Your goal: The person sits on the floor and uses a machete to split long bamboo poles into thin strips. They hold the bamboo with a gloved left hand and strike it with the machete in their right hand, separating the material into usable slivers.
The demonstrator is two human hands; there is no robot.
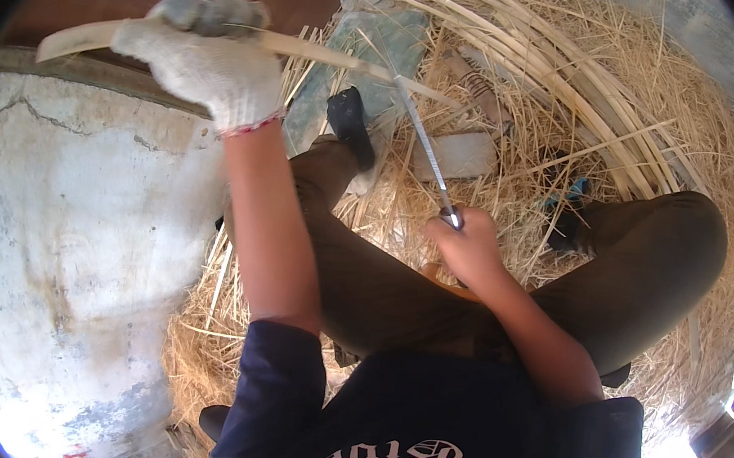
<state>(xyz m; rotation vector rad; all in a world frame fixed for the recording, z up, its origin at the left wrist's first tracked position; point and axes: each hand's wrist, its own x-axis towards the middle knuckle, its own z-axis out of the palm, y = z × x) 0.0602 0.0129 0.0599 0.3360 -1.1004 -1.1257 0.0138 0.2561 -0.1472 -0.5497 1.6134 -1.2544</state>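
My left hand [210, 57], in a white knitted glove with a grey-coated part, is closed around a long pale bamboo strip [319, 53]. One end of the strip sticks out to the left, and the other slants down to the right above the shavings. My bare right hand [471, 248] grips the handle of a knife [421, 136] with a long, narrow blade. The blade points up and away, its tip beside the strip; whether they touch I cannot tell.
Bamboo shavings [709, 123] cover the floor around my bent legs. A curved bundle of bamboo strips [574, 76] lies at the far right. Beyond my knees are a grey block [455, 156], a wrapped cylindrical piece [482, 90] and a greenish slab [400, 36]. A weathered wall [79, 214] stands left.
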